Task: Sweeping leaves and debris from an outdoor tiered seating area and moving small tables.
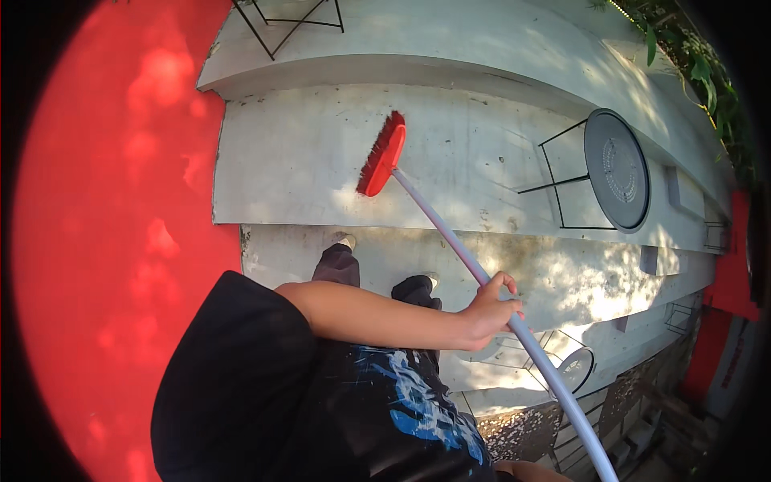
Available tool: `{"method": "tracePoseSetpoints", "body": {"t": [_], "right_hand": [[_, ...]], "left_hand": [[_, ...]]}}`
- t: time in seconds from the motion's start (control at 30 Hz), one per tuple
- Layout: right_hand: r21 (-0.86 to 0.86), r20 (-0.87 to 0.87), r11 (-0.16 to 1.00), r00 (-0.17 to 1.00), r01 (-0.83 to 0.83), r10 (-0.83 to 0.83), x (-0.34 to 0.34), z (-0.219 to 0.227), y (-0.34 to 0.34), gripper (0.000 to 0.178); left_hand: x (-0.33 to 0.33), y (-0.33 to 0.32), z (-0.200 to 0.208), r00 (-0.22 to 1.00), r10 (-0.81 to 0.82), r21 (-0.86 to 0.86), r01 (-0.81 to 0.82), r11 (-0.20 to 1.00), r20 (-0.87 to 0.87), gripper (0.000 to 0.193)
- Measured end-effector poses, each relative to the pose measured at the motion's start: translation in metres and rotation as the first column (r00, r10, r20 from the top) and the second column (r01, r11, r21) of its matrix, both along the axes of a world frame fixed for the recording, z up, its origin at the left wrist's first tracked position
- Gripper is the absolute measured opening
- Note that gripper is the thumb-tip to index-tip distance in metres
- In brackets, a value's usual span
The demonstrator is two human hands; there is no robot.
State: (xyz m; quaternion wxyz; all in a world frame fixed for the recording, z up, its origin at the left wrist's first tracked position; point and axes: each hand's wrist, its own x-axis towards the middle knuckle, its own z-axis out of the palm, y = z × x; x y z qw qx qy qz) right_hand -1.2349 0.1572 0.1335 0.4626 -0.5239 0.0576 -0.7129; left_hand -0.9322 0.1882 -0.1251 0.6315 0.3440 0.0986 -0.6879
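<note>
A broom with a red head [387, 157] and dark reddish bristles rests against the pale concrete step ahead of me. Its long silvery-grey handle [554, 377] slants down to the lower right and leaves the picture there. My left arm reaches across my body, and my left hand [488, 312] is closed round the middle of the handle. Only a sliver of my right arm [530, 471] shows at the bottom edge; the right hand itself is out of the picture.
Wide concrete steps [305, 145] run across, with edges ahead of my feet [418, 287]. A red wall [104, 241] borders the left side. A round dark table [617, 170] on thin legs stands at right, another round table [575, 369] lower down. Green plants [707, 72] hang upper right.
</note>
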Motion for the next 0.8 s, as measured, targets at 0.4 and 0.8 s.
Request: {"method": "tracePoseSetpoints", "body": {"t": [0.4,0.8], "right_hand": [[0.548,0.091,0.607,0.763,-0.575,0.641,0.509,-0.269,0.132,0.027],[0.463,-0.247,0.872,0.922,-0.157,0.297,0.440,-0.184,0.174,0.034]], "left_hand": [[0.502,0.276,-0.227,0.590,0.491,0.409,-0.804,0.432,0.640,0.020],[0.437,0.118,-0.221,0.614,-0.251,0.553,-0.368,0.748,0.749,0.016]]}}
